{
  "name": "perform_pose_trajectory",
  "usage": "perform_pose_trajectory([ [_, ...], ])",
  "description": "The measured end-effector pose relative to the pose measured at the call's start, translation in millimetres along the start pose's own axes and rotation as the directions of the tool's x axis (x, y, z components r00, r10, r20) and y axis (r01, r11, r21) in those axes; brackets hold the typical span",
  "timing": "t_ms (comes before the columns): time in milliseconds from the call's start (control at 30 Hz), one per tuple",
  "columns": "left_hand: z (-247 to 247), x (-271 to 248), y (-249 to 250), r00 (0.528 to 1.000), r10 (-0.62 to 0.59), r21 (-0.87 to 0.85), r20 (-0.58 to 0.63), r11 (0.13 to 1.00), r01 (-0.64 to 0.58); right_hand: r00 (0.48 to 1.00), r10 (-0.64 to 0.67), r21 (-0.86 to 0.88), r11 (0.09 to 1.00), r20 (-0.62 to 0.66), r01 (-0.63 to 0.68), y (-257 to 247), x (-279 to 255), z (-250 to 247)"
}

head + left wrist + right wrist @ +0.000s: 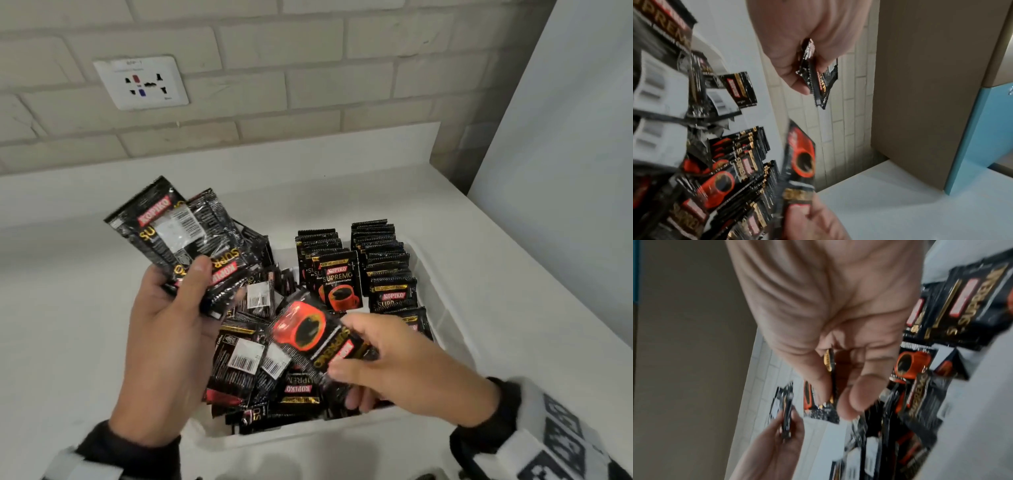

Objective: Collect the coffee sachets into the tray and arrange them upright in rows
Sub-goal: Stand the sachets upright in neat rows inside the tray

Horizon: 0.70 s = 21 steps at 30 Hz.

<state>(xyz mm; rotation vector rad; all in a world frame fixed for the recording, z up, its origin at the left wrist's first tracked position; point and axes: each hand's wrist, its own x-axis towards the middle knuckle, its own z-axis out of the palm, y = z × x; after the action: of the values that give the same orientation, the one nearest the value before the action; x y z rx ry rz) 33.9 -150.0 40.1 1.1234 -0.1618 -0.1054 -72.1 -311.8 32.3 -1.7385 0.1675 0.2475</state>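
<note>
A white tray (442, 284) on the counter holds black Kopiko coffee sachets. Two upright rows (383, 260) stand at its far right; a loose pile (260, 373) fills its near left. My left hand (171, 329) is raised over the tray's left side and grips a small fan of sachets (181, 233), thumb across their fronts; they show edge-on as sachets (818, 78) in the left wrist view. My right hand (394, 366) hovers above the pile and pinches a single sachet (315, 332) with a red cup print, also seen as a sachet (830, 386) between thumb and fingers.
The tray sits on a white counter (68, 308) against a pale brick wall (308, 85) with a wall socket (140, 82). A white panel (565, 171) rises at the right. Bare counter lies left of the tray and behind it.
</note>
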Motion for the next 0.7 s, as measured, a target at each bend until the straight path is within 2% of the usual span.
perform_pose_trajectory([
  [100,-5,-1,-2,1.0,-0.013,0.039,0.013,0.999,0.012,0.994,-0.061,0.033,0.997,-0.095,0.064,-4,-6,-14],
  [233,5,-13,-15,0.993,-0.06,0.175,0.101,0.984,0.042,0.971,-0.168,0.047,0.983,-0.17,0.179,-16,2,-6],
  [333,13,-22,-18,0.974,-0.084,0.229,0.209,0.973,0.035,0.955,-0.161,0.108,0.975,-0.248,0.192,-16,14,8],
  [400,12,-24,-16,0.967,-0.088,0.221,0.238,0.975,0.035,0.952,-0.137,0.144,0.973,-0.275,0.182,-14,20,17],
  [533,7,-29,-12,0.948,-0.07,0.266,0.31,0.964,-0.016,0.956,-0.102,0.19,0.969,-0.274,0.158,-10,23,29],
  [633,1,-29,-11,0.968,-0.035,0.306,0.25,0.951,-0.045,0.968,-0.09,0.138,0.983,-0.236,0.125,-9,20,34],
  [700,-4,-25,-9,0.978,-0.027,0.281,0.209,0.959,-0.034,0.98,-0.094,0.027,0.995,-0.177,0.101,-13,15,30],
])
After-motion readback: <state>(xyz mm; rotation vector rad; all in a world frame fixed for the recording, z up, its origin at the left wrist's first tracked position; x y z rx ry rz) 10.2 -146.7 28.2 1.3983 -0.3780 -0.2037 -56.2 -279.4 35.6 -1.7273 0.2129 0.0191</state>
